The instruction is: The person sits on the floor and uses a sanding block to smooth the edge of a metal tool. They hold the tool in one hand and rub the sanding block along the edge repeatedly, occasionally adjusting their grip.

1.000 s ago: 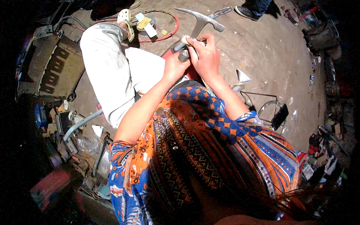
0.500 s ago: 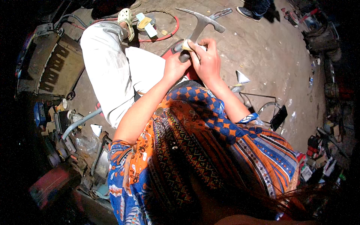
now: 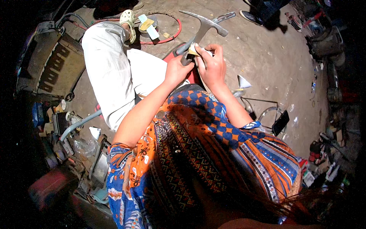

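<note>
Between my knees a metal hammer with a long curved pick-like head [image 3: 206,23] points away from me. My left hand [image 3: 177,71] is closed round the near end of its shaft. A small folded piece of yellow-and-white paper, perhaps sandpaper [image 3: 193,50], is pinched in my right hand [image 3: 212,65] and pressed to the shaft just beyond the left hand. Beneath the hands lies a red surface [image 3: 195,76], mostly covered. A second grey bar [image 3: 225,16] shows behind the hammer head; whether it belongs to the same tool I cannot tell.
Ahead, a red hose [image 3: 179,28] loops round a round item topped with paper strips [image 3: 148,26]. A metal casing [image 3: 57,68] stands left. On the right lie a white paper cone [image 3: 244,81] and a dark flat panel [image 3: 281,123]. Another person's shoe [image 3: 249,17] is at the top.
My right hand has shifted slightly and turned the folded paper on the shaft, showing more yellow. The hammer head has dipped a little. The other person's legs at the top have moved.
</note>
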The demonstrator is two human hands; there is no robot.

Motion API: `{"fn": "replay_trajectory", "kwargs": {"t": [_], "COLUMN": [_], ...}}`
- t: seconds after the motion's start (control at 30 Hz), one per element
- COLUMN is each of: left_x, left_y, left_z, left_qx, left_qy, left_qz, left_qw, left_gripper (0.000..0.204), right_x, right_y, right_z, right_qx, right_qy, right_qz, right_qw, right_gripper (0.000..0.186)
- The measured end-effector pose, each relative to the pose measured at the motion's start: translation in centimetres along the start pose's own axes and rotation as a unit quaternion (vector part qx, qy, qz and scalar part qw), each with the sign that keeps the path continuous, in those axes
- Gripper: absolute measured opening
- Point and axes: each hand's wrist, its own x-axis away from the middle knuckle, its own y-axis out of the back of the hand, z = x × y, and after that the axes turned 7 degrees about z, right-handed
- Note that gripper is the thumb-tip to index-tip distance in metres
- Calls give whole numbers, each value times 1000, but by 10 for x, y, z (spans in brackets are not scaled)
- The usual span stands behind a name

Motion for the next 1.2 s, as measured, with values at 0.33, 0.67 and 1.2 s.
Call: {"fn": "replay_trajectory", "kwargs": {"t": [0.33,0.67,1.2], "left_x": [3,2,3], "left_y": [1,3,2], "left_z": [-9,-2,-8], "left_qx": [27,-32,5], "left_qy": [-12,-18,-28], "left_qz": [-9,-17,-4], "left_qw": [1000,999,1000], "left_gripper": [25,28,27], "right_x": [-5,-29,-6], "right_y": [-4,4,-4], "right_z": [3,7,0], "right_qx": [-21,-68,-33], "right_qy": [-16,-45,-49], "right_qz": [-3,-10,32], "right_qw": [1000,997,998], "right_gripper": [41,43,46]}}
